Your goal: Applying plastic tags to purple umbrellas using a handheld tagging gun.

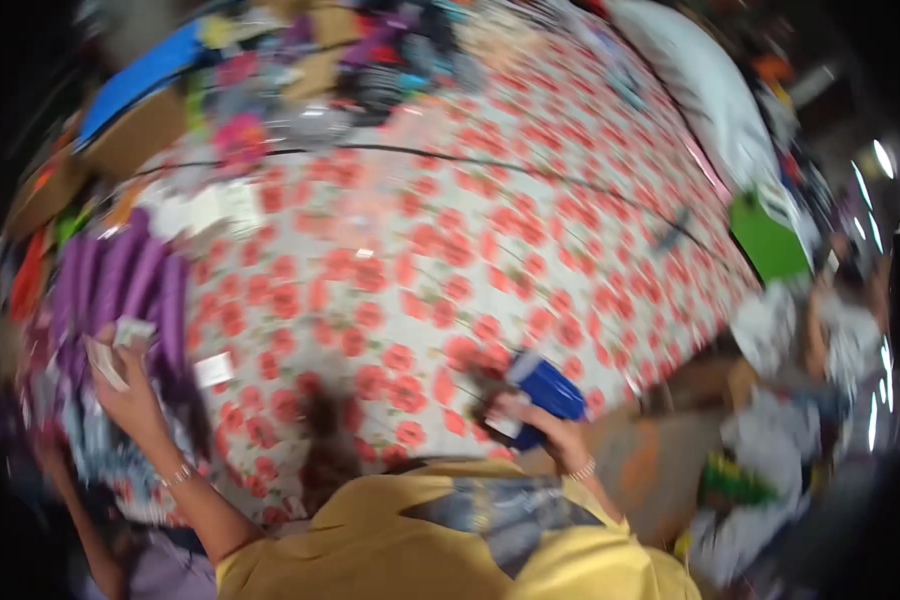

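Here, the left hand (130, 387) pinches pale cards (106, 363) over the purple rolls (118, 272); well right of these, the right hand (558, 432) grasps a blue pack (552, 388), long axis blurred.

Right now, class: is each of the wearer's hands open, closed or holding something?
Left hand: holding pale slips.
Right hand: holding a blue item, too blurred to identify.

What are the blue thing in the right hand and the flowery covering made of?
The blue item looks like smooth plastic or fabric, going by its even colour; blur leaves it open. The flowery covering seems printed cloth or plastic: red flowers repeat across it.
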Tool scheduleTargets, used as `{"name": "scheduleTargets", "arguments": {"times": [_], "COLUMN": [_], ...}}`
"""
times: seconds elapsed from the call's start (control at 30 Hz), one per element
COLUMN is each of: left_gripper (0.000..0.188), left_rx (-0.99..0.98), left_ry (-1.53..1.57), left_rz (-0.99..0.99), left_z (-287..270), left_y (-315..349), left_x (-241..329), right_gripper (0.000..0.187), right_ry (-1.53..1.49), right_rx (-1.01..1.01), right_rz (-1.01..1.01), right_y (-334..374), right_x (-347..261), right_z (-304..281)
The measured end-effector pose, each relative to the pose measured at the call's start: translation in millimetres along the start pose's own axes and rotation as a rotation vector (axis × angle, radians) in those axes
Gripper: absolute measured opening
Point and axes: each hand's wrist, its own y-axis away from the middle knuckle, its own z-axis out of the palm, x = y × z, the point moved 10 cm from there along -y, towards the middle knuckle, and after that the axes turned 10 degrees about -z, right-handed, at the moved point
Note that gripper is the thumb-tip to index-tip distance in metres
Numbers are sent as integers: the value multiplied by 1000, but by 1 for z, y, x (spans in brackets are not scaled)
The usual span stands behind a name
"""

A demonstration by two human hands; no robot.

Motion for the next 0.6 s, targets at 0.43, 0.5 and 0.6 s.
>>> {"name": "scheduleTargets", "arguments": {"times": [0.43,0.5,0.6], "left_gripper": [30,27,20], "left_rx": [-1287,-1263,-1206], "left_ry": [429,403,352], "left_rz": [-563,-540,-459], "left_z": [260,254,244], "left_y": [270,268,258], "left_x": [8,15,31], "right_gripper": [33,30,18], "right_ry": [-42,-58,-85], "right_rx": [-200,-201,-195], "right_rz": [-294,-263,-195], "right_y": [-3,-4,-8], "right_x": [-20,-14,-6], "right_z": [40,44,50]}}
